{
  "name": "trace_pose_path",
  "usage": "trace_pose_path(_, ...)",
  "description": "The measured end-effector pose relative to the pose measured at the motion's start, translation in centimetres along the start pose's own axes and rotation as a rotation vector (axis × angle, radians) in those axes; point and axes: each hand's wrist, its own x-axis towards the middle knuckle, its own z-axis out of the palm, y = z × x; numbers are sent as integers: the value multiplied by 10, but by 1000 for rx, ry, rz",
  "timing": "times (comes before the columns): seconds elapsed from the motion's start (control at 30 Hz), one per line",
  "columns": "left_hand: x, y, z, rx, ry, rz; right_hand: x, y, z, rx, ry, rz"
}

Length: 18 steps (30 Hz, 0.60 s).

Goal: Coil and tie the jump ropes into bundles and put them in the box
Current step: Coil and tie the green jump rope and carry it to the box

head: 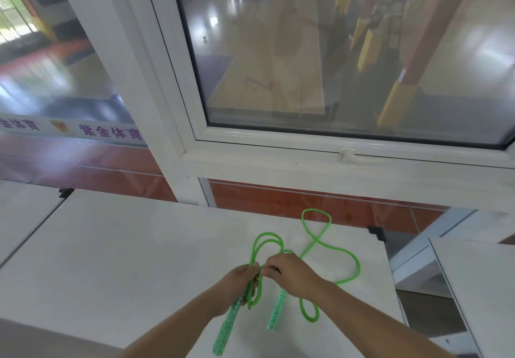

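Hands meet near the table's (125, 246) right side: the left hand (237, 288) has its fingers closed around gathered loops of the green jump rope (347, 254) and one handle (227, 327), and the right hand (292, 275) pinches the rope beside it. A loose loop reaches past the far edge, the second handle (276, 313) lies on the table, and bare table spreads leftward.

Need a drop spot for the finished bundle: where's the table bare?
Bare: the table left of the left hand, out to its left edge. Crowded: right of the right hand, where loose jump rope loops toward the right edge.
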Motion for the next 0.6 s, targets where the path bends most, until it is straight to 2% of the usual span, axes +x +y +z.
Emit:
trace_pose_path(0.17,-4,-7,5,-201,-76,17,1,-1,6,7,82,50)
trace_pose_path(0.33,-10,-8,-1,-178,-131,-14,-7,1,6,-28,4,50)
trace_pose_path(0.4,-6,-8,-10,-223,-44,-22,-12,7,0,-138,-58,87)
trace_pose_path(0.5,4,-7,-35,-331,200,-57,-21,32,-9,-249,-113,169)
trace_pose_path(0.6,11,-9,-69,-377,381,-78,-26,54,-15,-169,-90,207)
